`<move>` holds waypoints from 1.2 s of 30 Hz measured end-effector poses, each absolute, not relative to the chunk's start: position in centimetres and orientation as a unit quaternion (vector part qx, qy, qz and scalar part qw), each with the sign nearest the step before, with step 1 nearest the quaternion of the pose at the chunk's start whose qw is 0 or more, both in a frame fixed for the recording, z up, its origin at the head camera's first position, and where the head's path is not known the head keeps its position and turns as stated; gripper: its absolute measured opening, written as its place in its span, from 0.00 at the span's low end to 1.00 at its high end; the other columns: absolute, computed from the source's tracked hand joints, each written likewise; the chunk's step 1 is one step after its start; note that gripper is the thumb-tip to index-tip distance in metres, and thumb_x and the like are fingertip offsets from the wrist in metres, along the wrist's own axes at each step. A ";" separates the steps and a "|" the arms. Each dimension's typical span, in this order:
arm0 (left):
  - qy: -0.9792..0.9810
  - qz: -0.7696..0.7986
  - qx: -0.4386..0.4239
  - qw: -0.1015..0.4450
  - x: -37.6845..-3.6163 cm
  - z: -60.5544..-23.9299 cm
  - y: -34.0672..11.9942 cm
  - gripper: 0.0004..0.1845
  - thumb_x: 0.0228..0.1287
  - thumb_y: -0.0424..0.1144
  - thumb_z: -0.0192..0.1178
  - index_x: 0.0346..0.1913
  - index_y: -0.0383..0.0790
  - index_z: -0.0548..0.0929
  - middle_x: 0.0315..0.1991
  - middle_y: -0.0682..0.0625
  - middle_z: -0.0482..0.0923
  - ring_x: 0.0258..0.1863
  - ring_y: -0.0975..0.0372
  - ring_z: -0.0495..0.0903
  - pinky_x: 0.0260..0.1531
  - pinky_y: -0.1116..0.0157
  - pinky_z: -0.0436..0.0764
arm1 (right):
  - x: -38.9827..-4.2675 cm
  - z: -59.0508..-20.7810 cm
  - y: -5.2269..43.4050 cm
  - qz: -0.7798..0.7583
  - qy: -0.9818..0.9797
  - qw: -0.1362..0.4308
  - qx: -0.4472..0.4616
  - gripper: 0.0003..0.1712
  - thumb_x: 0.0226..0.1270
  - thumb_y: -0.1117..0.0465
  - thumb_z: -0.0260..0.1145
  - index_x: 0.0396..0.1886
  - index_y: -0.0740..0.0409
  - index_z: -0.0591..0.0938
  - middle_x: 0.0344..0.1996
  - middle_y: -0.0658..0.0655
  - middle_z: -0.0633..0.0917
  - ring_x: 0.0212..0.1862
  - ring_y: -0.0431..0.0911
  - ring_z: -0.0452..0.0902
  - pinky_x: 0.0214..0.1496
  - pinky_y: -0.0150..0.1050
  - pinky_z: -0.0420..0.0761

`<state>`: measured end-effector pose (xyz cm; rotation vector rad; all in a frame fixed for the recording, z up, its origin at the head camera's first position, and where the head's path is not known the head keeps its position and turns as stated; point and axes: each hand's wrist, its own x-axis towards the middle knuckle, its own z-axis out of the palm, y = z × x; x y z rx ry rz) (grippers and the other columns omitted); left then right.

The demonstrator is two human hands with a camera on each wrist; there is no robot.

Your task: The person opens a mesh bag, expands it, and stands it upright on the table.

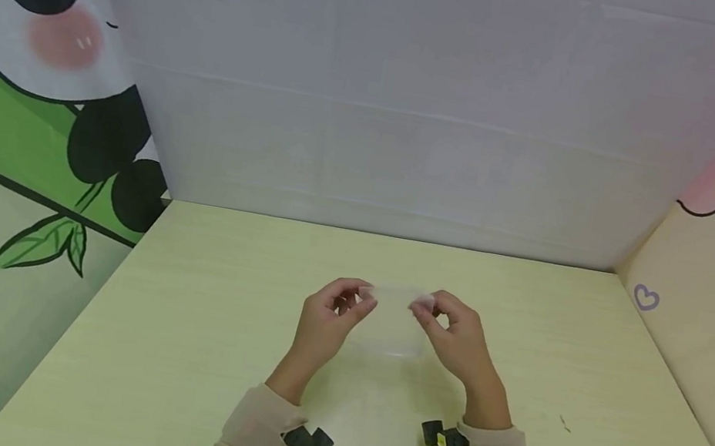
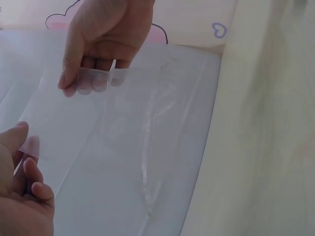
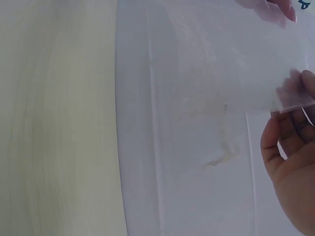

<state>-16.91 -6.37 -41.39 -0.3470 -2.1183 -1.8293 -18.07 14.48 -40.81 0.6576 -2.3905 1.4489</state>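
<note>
Between the two hands hangs a clear, thin plastic bag (image 1: 391,330), see-through and slightly creased, above the table. My left hand (image 1: 326,319) pinches its upper left corner between thumb and fingers. The right hand (image 1: 461,341) grips the opposite upper corner the same way. In the left wrist view the bag (image 2: 123,128) spreads out flat, with a shiny crease running along its lower part. Fingers of the right hand (image 3: 300,167) show through the film in the right wrist view.
The pale wooden table (image 1: 183,351) meets a white cloth backdrop (image 1: 377,101) at its far edge. Printed panels stand left and right, one with a panda face (image 1: 71,37). A tiny brown scrap (image 1: 565,424) lies to the right. Black straps (image 1: 307,442) sit at the cuffs.
</note>
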 end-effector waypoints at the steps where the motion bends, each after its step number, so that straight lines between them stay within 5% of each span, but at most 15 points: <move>1: -0.739 -0.643 -0.118 0.165 -16.7 -40.9 -6.3 0.07 0.60 0.27 0.67 0.40 0.29 0.83 0.30 0.49 0.78 0.28 0.63 0.69 0.27 0.72 0.66 | -18.0 -40.9 14.5 0.499 -0.826 0.132 0.227 0.04 0.68 0.65 0.66 0.32 0.55 0.82 0.26 0.45 0.78 0.32 0.42 0.72 0.33 0.37 0.71; 9: -0.730 -0.646 -0.119 0.189 -16.5 -40.3 -6.4 0.04 0.59 0.28 0.69 0.35 0.31 0.84 0.27 0.49 0.78 0.25 0.64 0.66 0.26 0.71 0.65 | -17.9 -40.8 14.1 0.525 -0.797 0.196 0.224 0.07 0.61 0.72 0.70 0.39 0.64 0.83 0.30 0.52 0.82 0.33 0.41 0.76 0.37 0.34 0.73; 15: -0.729 -0.639 -0.125 0.209 -17.6 -41.9 -6.7 0.08 0.59 0.34 0.70 0.39 0.34 0.84 0.27 0.52 0.78 0.25 0.62 0.67 0.24 0.71 0.65 | -16.5 -38.3 13.2 0.538 -0.793 0.198 0.206 0.03 0.61 0.78 0.65 0.31 0.71 0.81 0.25 0.61 0.82 0.30 0.39 0.76 0.37 0.30 0.74; 22: -0.723 -0.623 -0.159 0.253 -17.7 -41.9 -6.7 0.14 0.58 0.31 0.70 0.45 0.36 0.79 0.28 0.48 0.80 0.23 0.64 0.65 0.23 0.71 0.63 | -17.8 -40.3 14.0 0.533 -0.795 0.201 0.209 0.04 0.64 0.74 0.65 0.31 0.64 0.83 0.26 0.54 0.84 0.31 0.40 0.79 0.38 0.31 0.76; 28: -0.717 -0.596 -0.198 0.301 -17.9 -42.4 -6.6 0.07 0.57 0.28 0.69 0.38 0.35 0.83 0.26 0.49 0.76 0.24 0.63 0.65 0.23 0.70 0.64 | -17.8 -40.5 14.2 0.511 -0.801 0.219 0.223 0.04 0.64 0.72 0.67 0.30 0.61 0.84 0.25 0.50 0.84 0.30 0.40 0.78 0.38 0.34 0.75; 36: -0.725 -0.551 -0.229 0.343 -18.2 -42.6 -6.5 0.04 0.55 0.27 0.70 0.34 0.35 0.87 0.28 0.51 0.80 0.25 0.62 0.70 0.22 0.70 0.68 | -17.8 -40.7 14.0 0.539 -0.774 0.235 0.236 0.12 0.56 0.78 0.70 0.40 0.67 0.83 0.29 0.58 0.83 0.33 0.39 0.76 0.42 0.29 0.75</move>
